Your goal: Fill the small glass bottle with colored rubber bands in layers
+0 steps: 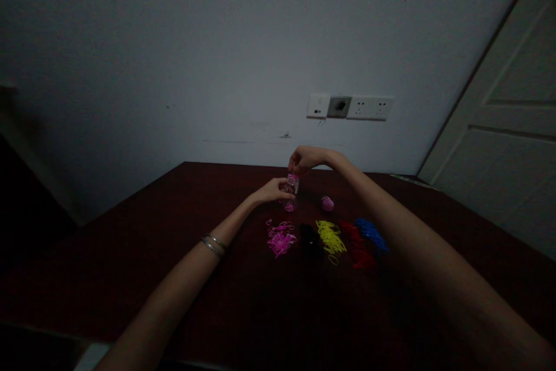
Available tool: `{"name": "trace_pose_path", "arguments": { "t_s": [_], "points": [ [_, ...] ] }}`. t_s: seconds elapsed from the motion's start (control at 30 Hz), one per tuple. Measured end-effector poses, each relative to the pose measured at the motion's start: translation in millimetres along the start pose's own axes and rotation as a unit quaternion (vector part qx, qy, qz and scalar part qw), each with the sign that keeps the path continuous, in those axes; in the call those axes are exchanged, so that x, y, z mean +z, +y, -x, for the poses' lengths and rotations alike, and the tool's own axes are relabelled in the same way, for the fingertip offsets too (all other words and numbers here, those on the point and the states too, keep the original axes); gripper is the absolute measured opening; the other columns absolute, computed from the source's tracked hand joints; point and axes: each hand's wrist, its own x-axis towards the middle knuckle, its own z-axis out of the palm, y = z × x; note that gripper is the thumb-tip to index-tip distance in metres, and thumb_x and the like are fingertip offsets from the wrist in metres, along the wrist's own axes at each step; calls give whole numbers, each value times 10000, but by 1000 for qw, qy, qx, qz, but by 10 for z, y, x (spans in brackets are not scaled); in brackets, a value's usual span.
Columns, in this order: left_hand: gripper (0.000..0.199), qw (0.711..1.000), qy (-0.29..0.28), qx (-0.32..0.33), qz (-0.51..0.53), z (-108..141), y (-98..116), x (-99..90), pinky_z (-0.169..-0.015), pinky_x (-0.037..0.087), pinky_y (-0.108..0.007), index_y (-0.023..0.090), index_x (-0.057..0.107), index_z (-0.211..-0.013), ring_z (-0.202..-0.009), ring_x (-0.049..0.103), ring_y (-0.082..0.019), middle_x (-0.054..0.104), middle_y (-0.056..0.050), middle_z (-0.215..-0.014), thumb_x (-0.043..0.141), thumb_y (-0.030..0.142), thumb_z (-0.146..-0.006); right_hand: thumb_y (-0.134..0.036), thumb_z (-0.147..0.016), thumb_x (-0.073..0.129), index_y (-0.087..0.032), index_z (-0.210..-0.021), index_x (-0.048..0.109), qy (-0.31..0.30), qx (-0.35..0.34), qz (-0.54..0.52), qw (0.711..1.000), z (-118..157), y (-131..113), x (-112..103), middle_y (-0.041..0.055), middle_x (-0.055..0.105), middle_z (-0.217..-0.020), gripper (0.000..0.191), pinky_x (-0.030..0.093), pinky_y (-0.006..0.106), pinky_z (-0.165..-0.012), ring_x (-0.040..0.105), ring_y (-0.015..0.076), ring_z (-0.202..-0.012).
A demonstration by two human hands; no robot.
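Behind the clear bottle, as you face it, a pale wall fills most of your view, with a few dark scuffs on it low down. The bottle stands about upright on a dark reddish table, toward its far edge. Well to the bottle's right is a pale panelled door.

Above and to the right of the bottle, a row of sockets is set in the wall, one plate of it grey and the others white.

Your left hand comes to the bottle from its left side and is wrapped around it, thumb and fingers on the wall of it. Your right hand is just above the bottle's mouth, fingertips drawn together and pointing down; you cannot tell from here whether a band is pinched between them.

On your side of the bottle lie five heaps of small bands. The pink heap is nearest, just in front and slightly left of it. Rightward from there come the black heap, the yellow heap, the red heap and the blue heap, farthest from the bottle.

The bottle itself shows pink inside, near its base and its top.

Left of the bottle and nearer you, silvery bracelets circle your wrist. A small, roundish pink object sits just right of the bottle.
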Motion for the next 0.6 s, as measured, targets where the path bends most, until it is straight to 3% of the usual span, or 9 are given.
{"name": "trace_pose_path", "arguments": {
  "t_s": [0.33, 0.6],
  "points": [
    [360, 1000, 0, 2, 15, 11, 44, 0, -668, 441, -264, 92, 577, -952, -730, 572, -126, 624, -72, -859, 694, 231, -641, -136, -634, 630, -95, -843, 674, 41, -2, 5, 999, 27, -3, 28, 39, 647, -681, 217, 485, 236, -569, 578, 114, -589],
    [367, 999, 6, -10, 44, 22, 65, 13, -707, 445, -288, 98, 566, -941, -739, 574, -123, 628, -63, -863, 709, 214, -624, -164, -684, 528, -75, -837, 682, 133, -28, 10, 991, 214, 153, 61, 59, 644, -685, 235, 412, 215, -539, 530, 102, -568]
  ]
}}
